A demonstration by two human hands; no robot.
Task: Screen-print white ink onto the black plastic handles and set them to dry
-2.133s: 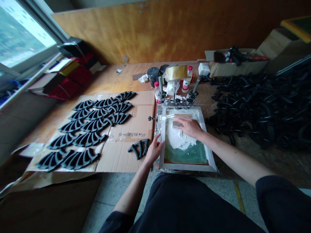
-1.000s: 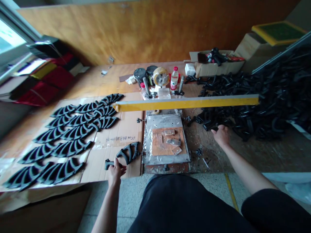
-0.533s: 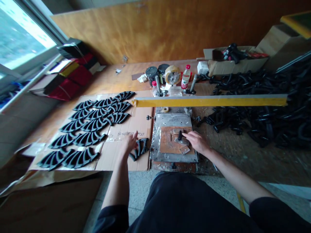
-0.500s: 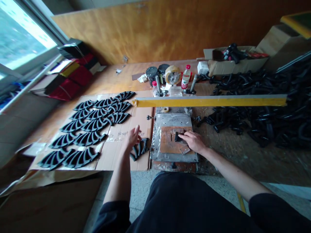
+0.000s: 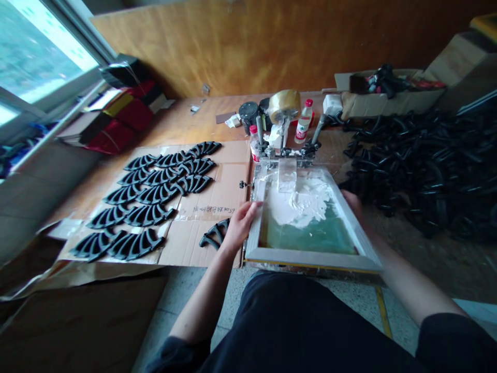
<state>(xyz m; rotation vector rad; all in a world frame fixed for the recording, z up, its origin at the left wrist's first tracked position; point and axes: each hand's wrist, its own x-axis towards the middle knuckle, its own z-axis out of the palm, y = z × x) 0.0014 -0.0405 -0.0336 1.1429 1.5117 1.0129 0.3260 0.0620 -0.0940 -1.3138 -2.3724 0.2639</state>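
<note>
A screen-printing frame [image 5: 310, 257] lies tilted low over the work base in front of me. Thick white ink [image 5: 306, 207] covers the upper part of its green mesh. My left hand [image 5: 239, 224] grips the frame's left rim, thumb on top. Against the right rim is my right hand [image 5: 353, 203], blurred, its fingers mostly hidden behind the frame. A pale block [image 5: 287, 175] rests on the inked mesh near the hinge clamps [image 5: 289, 151]. Beside my left wrist, black curved parts [image 5: 213, 235] lie on the cardboard [image 5: 186, 243]. Whatever is under the frame is hidden.
Rows of black curved parts [image 5: 135, 244] cover the cardboard's left side. To the right is a large heap of black parts [image 5: 419, 171]. Behind the frame stand a tape roll [image 5: 284, 106], a red-capped bottle [image 5: 304, 122] and a dark tub [image 5: 248, 115]. An open carton [image 5: 392, 103] sits farther back.
The frame, raised and edge-on before, has swung down over the base. My left hand moved right onto its rim; my right hand left the small black piece and moved to the right side.
</note>
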